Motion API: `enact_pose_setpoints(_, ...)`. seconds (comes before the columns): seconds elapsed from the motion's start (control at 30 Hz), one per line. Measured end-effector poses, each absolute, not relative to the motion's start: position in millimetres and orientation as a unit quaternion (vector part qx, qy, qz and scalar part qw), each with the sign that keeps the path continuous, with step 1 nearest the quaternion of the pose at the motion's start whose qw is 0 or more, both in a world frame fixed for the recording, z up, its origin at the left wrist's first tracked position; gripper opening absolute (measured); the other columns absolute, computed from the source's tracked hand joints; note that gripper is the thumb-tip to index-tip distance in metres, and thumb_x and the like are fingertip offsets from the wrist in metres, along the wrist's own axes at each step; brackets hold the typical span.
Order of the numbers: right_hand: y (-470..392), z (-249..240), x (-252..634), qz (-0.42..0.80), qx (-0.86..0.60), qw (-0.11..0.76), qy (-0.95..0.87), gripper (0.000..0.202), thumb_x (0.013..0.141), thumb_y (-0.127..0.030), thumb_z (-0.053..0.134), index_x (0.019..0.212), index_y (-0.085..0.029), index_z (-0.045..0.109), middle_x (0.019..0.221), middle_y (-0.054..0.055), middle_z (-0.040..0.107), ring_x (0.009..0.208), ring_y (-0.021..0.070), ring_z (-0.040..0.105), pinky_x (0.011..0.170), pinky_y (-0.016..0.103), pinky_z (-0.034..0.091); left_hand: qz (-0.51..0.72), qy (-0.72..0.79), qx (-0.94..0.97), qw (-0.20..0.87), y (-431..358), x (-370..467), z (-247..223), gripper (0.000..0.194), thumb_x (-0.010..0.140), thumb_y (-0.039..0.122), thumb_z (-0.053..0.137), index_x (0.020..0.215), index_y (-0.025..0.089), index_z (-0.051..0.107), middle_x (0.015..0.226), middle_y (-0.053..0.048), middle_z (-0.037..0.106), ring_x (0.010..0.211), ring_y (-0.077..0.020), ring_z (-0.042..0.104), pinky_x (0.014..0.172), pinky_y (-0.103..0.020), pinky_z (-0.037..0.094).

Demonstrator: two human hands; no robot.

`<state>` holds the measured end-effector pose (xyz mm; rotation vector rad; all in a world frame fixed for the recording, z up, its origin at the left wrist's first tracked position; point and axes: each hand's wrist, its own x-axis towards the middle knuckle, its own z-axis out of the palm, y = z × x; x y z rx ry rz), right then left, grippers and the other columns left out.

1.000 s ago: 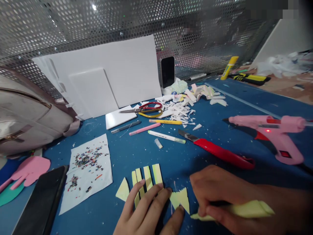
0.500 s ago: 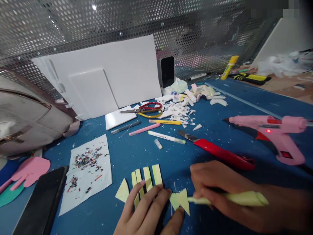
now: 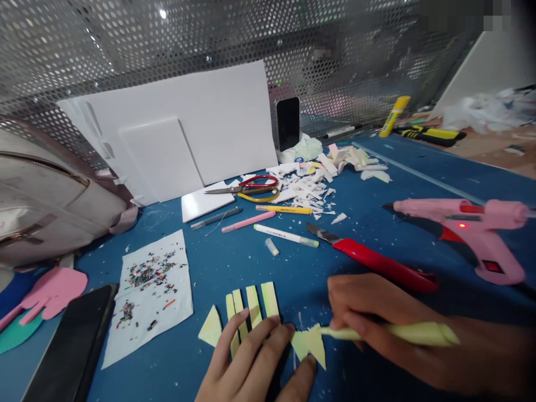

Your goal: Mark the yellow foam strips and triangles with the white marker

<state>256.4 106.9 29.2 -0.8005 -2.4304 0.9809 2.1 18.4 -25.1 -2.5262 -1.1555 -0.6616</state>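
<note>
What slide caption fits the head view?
Left hand resting on flat yellow-green pieces, right hand holding a slim pale-green marker.

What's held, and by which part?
Right grip: pale yellow-green tapered marker, held near its narrow tip end. Left grip: spread over flat yellow-green pieces, pinching nothing visible.

My one view comes from a camera worn on my head, facing forward and down over the flat blue tabletop (image 3: 218, 268). My bare left hand (image 3: 238, 374) is close beneath it, cut off by the bottom edge, and my bare right hand (image 3: 372, 301) enters just as near from the lower right. Farther off, I look almost straight at the upright white rectangular board (image 3: 234, 117), with the grey perforated metal panel (image 3: 167, 44) across the top. The pale zipped bag (image 3: 50, 190) is cropped at the left edge
</note>
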Motion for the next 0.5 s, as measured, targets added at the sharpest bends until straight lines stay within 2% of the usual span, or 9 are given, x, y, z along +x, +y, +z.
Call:
enact_pose_setpoints(0.2,105,26,258,0.347,-0.215,0.158,-0.899,0.035,0.105,-0.032,0.038,0.077,-0.021,0.057,0.072,0.004,0.064,0.072,0.0197,0.059,0.069,0.032,0.046,-0.228,-0.391,-0.881,0.138,19,0,-23,0.036,0.111,0.027,0.039,0.131,0.039,0.066,0.132,0.004,0.068,0.131,-0.0146,0.055,0.127,-0.043,0.02)
enact_pose_setpoints(0.3,107,25,257,0.335,-0.251,0.193,-0.888,0.033,0.104,-0.028,0.035,0.078,-0.021,0.054,0.073,0.005,0.063,0.068,0.0187,0.057,0.066,0.031,0.045,-0.231,-0.393,-0.88,0.136,19,1,-22,0.035,0.111,0.03,0.038,0.128,0.039,0.068,0.131,0.003,0.069,0.132,-0.0148,0.055,0.127,-0.044,0.019)
enact_pose_setpoints(0.4,108,21,257,0.337,-0.228,0.192,-0.893,0.026,0.101,-0.024,0.039,0.08,-0.021,0.054,0.073,0.003,0.061,0.067,0.0173,0.056,0.064,0.029,0.043,-0.23,-0.396,-0.879,0.13,18,1,-21,0.035,0.111,0.03,0.038,0.127,0.038,0.068,0.131,0.003,0.068,0.133,-0.0148,0.054,0.127,-0.044,0.02)
enact_pose_setpoints(0.5,108,15,258,0.352,-0.153,0.187,-0.904,0.015,0.097,-0.021,0.045,0.086,-0.021,0.056,0.075,0.002,0.063,0.072,0.0181,0.059,0.07,0.03,0.045,-0.228,-0.396,-0.88,0.126,17,1,-20,0.036,0.111,0.028,0.038,0.128,0.039,0.068,0.132,0.004,0.068,0.133,-0.0142,0.055,0.127,-0.043,0.02)
